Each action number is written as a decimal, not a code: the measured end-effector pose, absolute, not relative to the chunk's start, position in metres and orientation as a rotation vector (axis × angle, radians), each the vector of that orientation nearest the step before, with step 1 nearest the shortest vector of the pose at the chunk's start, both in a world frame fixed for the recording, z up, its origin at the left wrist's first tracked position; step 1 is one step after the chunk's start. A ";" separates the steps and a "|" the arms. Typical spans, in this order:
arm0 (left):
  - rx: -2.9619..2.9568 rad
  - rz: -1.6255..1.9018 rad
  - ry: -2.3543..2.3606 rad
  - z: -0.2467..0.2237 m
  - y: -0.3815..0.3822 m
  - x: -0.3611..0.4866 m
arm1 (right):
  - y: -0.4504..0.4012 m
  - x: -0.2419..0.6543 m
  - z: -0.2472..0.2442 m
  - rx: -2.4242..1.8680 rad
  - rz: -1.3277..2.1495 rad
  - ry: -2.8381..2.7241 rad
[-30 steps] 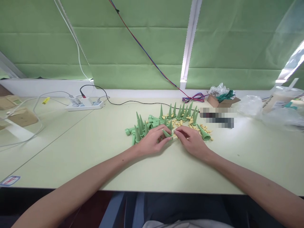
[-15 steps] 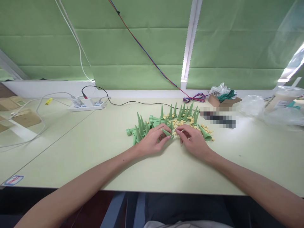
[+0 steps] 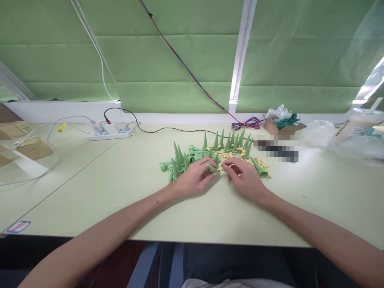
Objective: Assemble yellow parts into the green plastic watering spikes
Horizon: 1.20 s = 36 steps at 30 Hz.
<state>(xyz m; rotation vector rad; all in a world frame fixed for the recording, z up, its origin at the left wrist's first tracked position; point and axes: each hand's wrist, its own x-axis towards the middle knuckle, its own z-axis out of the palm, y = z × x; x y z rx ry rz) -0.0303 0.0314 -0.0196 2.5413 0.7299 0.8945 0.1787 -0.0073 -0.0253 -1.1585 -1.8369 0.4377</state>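
Note:
My left hand [image 3: 198,176] is closed on a green cone [image 3: 212,169], tilted with its wide end toward my right hand. My right hand [image 3: 244,178] pinches a small yellow piece [image 3: 222,169] close to that wide end; whether the two parts touch is too small to tell. Behind my hands several green cones [image 3: 227,142] stand upright among scattered small yellow pieces [image 3: 228,156]. More upright cones [image 3: 179,159] and green threaded parts [image 3: 164,166] are at the left. One cone [image 3: 260,169] lies on its side just right of my right hand.
On the pale table [image 3: 192,220] are a white power strip [image 3: 111,135] and cardboard pieces [image 3: 36,147] at the left. At the right are an open box [image 3: 285,130], a plastic bag [image 3: 319,132] and a drink cup [image 3: 357,124]. A black cable [image 3: 168,128] runs behind the cones.
The green cone in my left hand has turned slightly, its tip now looking shorter. My right hand has hardly moved.

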 end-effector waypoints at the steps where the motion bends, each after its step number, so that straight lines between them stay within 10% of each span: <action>1: 2.548 0.886 0.733 -0.019 0.031 -0.030 | -0.007 0.179 -0.025 -1.158 0.439 -1.841; 36: 2.736 0.742 0.591 -0.015 0.026 -0.034 | -0.007 0.177 -0.027 -1.147 0.483 -1.943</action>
